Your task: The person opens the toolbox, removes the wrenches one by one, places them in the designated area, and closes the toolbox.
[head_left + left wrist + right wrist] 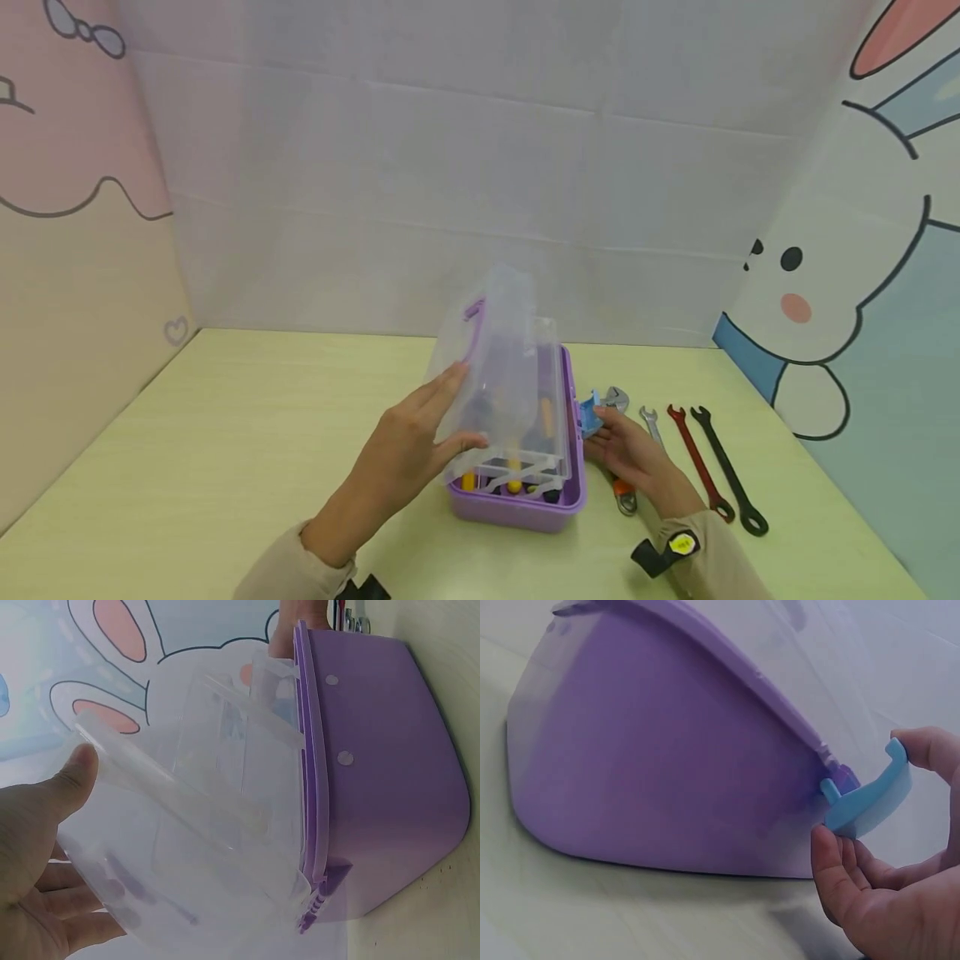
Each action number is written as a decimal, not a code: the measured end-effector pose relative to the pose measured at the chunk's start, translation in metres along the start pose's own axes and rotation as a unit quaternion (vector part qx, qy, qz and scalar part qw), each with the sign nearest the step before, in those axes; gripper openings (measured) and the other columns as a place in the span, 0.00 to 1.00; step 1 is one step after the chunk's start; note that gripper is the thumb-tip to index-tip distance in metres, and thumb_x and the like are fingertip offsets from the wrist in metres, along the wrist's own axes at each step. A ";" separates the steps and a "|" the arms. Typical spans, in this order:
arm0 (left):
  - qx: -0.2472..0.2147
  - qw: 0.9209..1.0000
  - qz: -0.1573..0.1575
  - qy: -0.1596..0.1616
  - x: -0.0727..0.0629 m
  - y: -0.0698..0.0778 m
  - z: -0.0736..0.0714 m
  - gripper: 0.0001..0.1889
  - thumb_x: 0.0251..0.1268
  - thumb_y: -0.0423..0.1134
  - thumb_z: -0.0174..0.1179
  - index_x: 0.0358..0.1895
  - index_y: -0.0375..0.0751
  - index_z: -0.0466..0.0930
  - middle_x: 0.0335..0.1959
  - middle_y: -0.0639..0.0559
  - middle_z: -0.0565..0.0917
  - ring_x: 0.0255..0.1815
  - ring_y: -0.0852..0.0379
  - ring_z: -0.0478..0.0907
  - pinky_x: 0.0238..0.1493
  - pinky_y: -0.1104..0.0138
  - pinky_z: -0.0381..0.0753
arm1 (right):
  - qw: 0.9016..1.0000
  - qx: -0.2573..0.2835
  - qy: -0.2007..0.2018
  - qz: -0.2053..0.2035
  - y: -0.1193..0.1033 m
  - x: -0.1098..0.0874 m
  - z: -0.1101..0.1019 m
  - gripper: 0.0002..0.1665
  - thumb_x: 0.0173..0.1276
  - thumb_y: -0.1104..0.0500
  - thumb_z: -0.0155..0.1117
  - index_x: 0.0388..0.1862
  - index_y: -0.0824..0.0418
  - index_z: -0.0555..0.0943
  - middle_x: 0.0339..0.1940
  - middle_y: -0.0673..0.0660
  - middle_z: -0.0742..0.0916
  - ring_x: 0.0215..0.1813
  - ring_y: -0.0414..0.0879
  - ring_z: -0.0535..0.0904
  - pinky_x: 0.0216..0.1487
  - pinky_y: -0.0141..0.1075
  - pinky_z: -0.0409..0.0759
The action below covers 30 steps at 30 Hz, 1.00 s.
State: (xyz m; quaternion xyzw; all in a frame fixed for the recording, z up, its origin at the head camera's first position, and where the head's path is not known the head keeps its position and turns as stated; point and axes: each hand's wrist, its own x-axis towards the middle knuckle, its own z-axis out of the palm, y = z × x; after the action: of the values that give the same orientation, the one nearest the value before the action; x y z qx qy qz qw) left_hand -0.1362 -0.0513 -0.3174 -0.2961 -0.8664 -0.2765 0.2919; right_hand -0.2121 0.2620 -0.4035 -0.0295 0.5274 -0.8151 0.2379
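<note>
A purple toolbox [510,512] stands on the table with its clear lid [513,333] tilted up and partly raised. My left hand [408,442] holds the lid's edge, its thumb [81,769] on one side and its fingers on the other. On the box's right side, my right hand [637,458] pinches the light blue latch [874,799], which is swung out from the purple rim. Under the lid a clear tray [551,375] sits in the box, with yellow and dark items [513,483] below it, partly hidden.
Right of the box lies an adjustable wrench [625,493], partly behind my right hand. Beside it are a silver wrench [651,423], a red wrench [701,458] and a black wrench [729,467]. A white wall [375,167] closes the back of the table.
</note>
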 end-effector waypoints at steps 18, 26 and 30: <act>0.099 0.993 0.052 -0.036 0.010 0.019 0.013 0.38 0.47 0.53 0.70 0.59 0.31 0.75 0.55 0.40 0.81 0.54 0.48 0.81 0.43 0.66 0.87 | 1.000 -0.002 -0.002 0.001 -0.007 -0.003 0.001 0.09 0.78 0.59 0.41 0.47 0.58 0.71 0.42 0.51 0.82 0.47 0.41 0.79 0.56 0.31 0.81; 0.212 0.970 0.106 -0.048 0.013 0.031 0.030 0.39 0.44 0.61 0.67 0.56 0.36 0.78 0.53 0.45 0.83 0.52 0.52 0.83 0.34 0.67 0.88 | 1.000 -0.026 0.016 0.004 -0.008 -0.005 0.002 0.23 0.77 0.58 0.41 0.64 0.66 0.52 0.48 0.51 0.78 0.52 0.40 0.77 0.57 0.29 0.79; 0.255 0.956 0.130 -0.067 0.012 0.037 0.034 0.37 0.48 0.62 0.62 0.56 0.36 0.78 0.54 0.45 0.83 0.53 0.52 0.82 0.46 0.66 0.87 | 1.000 -0.028 0.010 0.002 -0.009 -0.003 0.003 0.20 0.77 0.58 0.41 0.62 0.65 0.55 0.47 0.52 0.78 0.52 0.41 0.78 0.57 0.30 0.79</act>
State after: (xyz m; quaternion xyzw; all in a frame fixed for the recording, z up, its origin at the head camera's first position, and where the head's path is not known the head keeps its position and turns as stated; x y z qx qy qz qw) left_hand -0.1310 0.0002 -0.3208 -0.3395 -0.8797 0.0143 0.3327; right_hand -0.2115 0.2635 -0.3933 -0.0270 0.5524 -0.7999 0.2330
